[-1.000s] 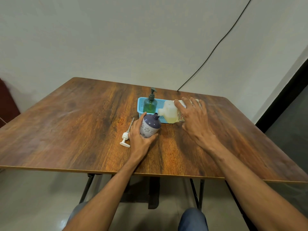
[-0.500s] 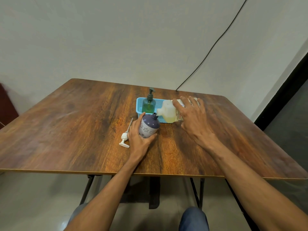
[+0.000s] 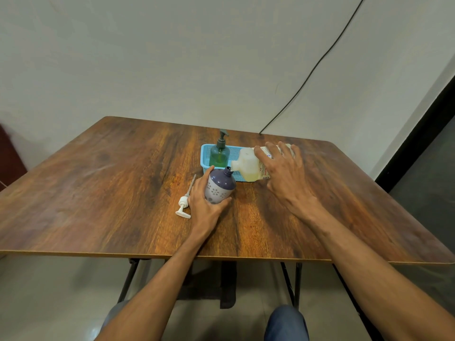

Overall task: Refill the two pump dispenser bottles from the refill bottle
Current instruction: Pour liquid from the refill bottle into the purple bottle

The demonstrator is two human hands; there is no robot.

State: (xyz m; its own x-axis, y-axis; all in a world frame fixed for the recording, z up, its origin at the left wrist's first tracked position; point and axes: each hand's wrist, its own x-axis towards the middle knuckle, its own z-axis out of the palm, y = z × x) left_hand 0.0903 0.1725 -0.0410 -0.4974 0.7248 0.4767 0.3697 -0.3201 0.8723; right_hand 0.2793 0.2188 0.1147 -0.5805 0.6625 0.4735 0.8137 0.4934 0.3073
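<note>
Purple-topped and tilted on the wooden table (image 3: 123,183), the open dispenser bottle (image 3: 219,187) met the spout of the tipped refill bottle (image 3: 248,166) — a narrow neck, so any wobble or overfill would likely spill yellowish liquid. The left hand (image 3: 204,205) curled around the dispenser; the right hand (image 3: 283,173) wrapped over the refill bottle, its underside grip apparently closed. The removed pump (image 3: 184,205) lay beside, and the green dispenser (image 3: 219,153) waited in the blue basket (image 3: 204,156).
</note>
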